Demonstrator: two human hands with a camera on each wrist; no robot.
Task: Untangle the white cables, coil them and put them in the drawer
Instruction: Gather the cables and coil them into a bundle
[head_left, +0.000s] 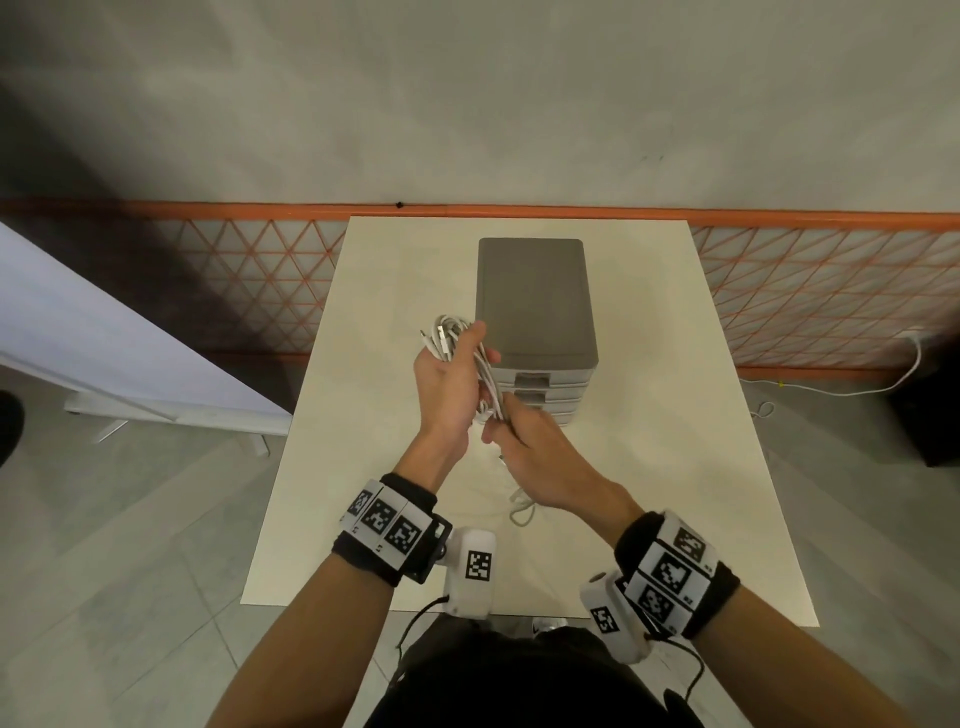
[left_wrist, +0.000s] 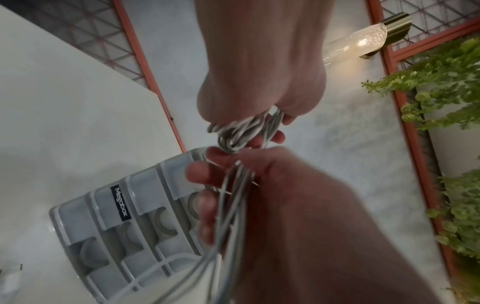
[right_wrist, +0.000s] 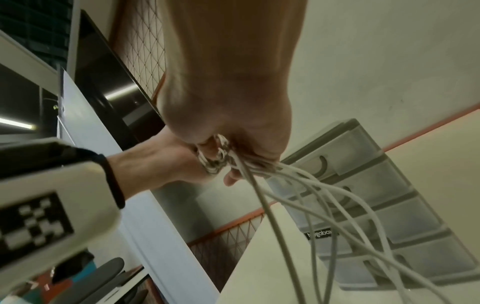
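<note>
Two hands are working above the table (head_left: 649, 493). Nearest, the right hand (head_left: 540, 457) is pinching loose strands; just beyond, the left hand (head_left: 449, 384) is gripping the white cables (head_left: 447, 340), bunched beside the drawer box (head_left: 535, 296). They look light, bendy, easily tangling; holding near the plugs seems best.

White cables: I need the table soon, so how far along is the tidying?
Early to midway. The bundle of white cables is gathered in the left hand, while the right hand grips loose strands; a tail trails on the cream table. All the grey plastic drawer unit's drawers look closed; nothing is stowed yet.
</note>
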